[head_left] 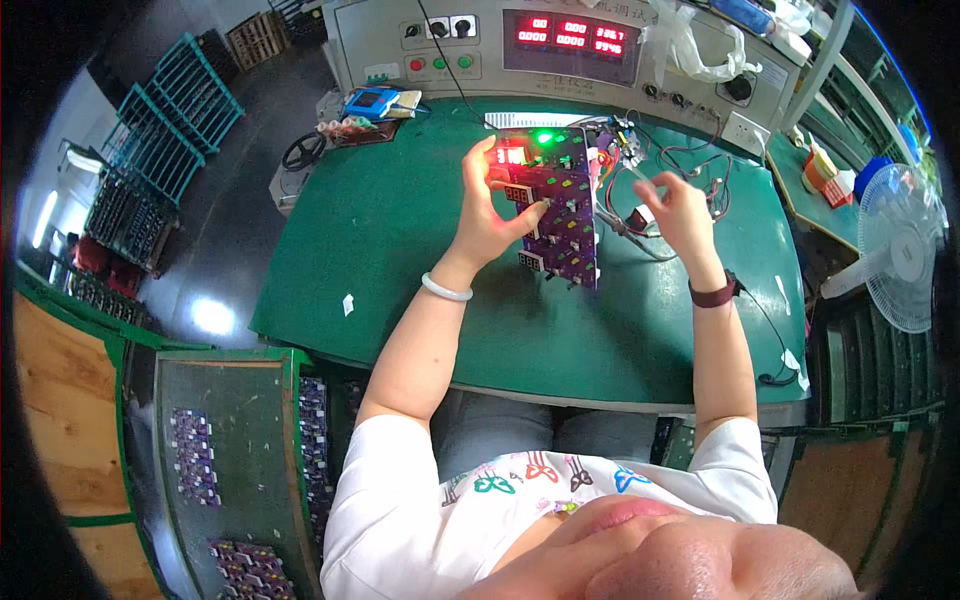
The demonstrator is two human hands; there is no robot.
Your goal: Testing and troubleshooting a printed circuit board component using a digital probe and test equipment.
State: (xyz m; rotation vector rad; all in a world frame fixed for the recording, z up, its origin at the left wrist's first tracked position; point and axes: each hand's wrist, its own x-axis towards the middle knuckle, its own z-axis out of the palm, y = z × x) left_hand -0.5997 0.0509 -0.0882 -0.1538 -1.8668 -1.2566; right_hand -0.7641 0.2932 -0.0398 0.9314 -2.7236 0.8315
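A purple circuit board panel (pixel 570 225) stands on edge over the green table, with several small displays along its left side. One display (pixel 510 156) glows red at the top, and a green light (pixel 545 137) shines beside it. My left hand (pixel 488 205) grips the panel's left side, thumb across its face and fingers near the lit display. To the right of the panel, my right hand (pixel 683 218) is closed, thumb and fingertips together beside a tangle of cables (pixel 640 222). What it pinches, if anything, is too small to make out. A dark strap (pixel 712 294) with a cord circles my right wrist.
A grey test console (pixel 585 75) with red readouts, knobs and buttons spans the table's back. A blue device (pixel 372 102) lies at the back left. More boards (pixel 195 455) lie on a rack at lower left. A white fan (pixel 905 250) stands at right.
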